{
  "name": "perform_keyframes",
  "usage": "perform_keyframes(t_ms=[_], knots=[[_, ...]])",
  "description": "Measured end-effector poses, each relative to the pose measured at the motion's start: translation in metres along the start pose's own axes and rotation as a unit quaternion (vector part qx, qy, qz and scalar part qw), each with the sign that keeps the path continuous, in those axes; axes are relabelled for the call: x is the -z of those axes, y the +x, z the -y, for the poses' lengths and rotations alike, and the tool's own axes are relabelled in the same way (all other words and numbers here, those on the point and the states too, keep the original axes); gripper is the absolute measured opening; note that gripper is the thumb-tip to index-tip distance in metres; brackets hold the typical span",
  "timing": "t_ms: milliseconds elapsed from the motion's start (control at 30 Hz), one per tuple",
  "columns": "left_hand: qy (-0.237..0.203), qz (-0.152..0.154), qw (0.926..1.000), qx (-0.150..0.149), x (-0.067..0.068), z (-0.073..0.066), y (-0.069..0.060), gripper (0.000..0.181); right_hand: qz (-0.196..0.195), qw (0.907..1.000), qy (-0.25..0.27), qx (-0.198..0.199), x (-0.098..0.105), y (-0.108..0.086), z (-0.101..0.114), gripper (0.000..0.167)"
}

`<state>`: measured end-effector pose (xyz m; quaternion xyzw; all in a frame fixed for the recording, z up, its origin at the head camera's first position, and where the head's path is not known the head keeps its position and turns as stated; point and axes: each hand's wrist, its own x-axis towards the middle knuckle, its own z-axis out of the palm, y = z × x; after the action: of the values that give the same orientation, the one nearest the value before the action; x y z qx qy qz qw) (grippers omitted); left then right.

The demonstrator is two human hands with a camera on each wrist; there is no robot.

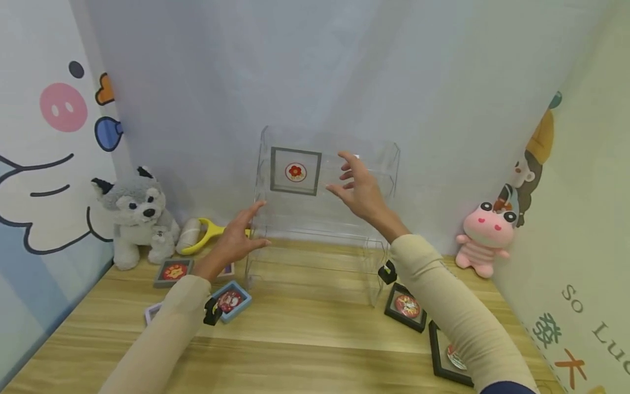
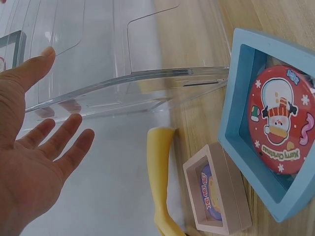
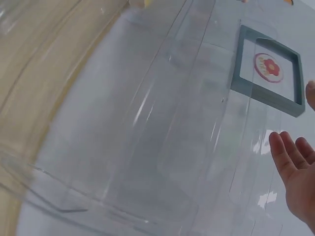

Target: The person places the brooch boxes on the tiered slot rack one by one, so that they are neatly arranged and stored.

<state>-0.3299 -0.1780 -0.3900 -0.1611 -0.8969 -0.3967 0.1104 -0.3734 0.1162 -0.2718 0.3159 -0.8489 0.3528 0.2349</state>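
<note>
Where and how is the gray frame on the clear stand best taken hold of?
Probably a light pinch on the right border of the gray frame, coming from the right. It stands on edge near the left end of the clear stand, leaving space on its right, where the right hand hovers apart. The raised border also avoids the flower badge mid-panel.

- A pale cloth backdrop hangs behind a wood-grain bench.
- A cartoon-printed wall rises at left.
- A cream wall bearing lettering stands opposite.
</note>
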Motion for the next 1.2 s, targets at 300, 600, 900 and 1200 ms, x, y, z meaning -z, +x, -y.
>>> perform_keyframes(t_ms=[300, 600, 900, 1200], knots=[[-0.001, -0.001, 1.0000, -0.004, 0.000, 0.001, -0.001, 0.092, -0.027, 0.9975, 0.039, -0.052, 0.033, -0.059, -0.010, 0.076], [0.001, -0.005, 1.0000, 0.000, 0.003, 0.003, -0.003, 0.092, -0.050, 0.9924, 0.018, -0.111, 0.060, -0.125, -0.037, 0.075], [-0.001, 0.003, 1.0000, 0.007, 0.003, 0.001, -0.002, 0.092, -0.026, 0.9811, 0.013, -0.191, 0.082, -0.188, -0.052, 0.081], [-0.001, 0.009, 0.9999, 0.008, 0.002, -0.002, -0.001, 0.093, -0.015, 0.9787, -0.022, -0.204, 0.098, -0.241, -0.067, 0.085]])
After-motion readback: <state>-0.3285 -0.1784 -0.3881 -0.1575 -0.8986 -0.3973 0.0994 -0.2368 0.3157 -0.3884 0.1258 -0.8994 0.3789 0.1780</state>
